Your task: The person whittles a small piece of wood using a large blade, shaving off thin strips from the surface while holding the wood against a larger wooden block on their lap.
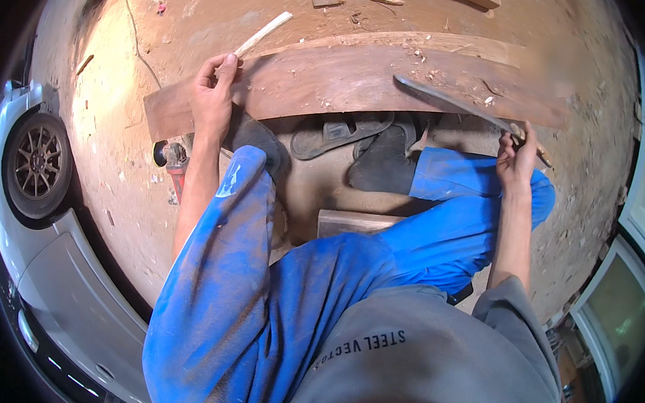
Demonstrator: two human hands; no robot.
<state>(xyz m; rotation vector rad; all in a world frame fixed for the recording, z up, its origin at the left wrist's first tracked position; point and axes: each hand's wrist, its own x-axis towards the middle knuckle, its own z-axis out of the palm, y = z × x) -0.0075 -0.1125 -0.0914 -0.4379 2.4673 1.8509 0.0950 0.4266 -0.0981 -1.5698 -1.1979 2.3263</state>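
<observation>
Head view: left grip pinches a slim pale stick, right grip clasps a grey knife

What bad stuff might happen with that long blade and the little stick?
The long blade in the right hand points toward the left side, so it might nick the left hand if used on the pale stick held there. The right hand is also near the bent right leg in blue trousers, so a slip could cut it. Loose wood chips on the brown board might make things slide.
</observation>
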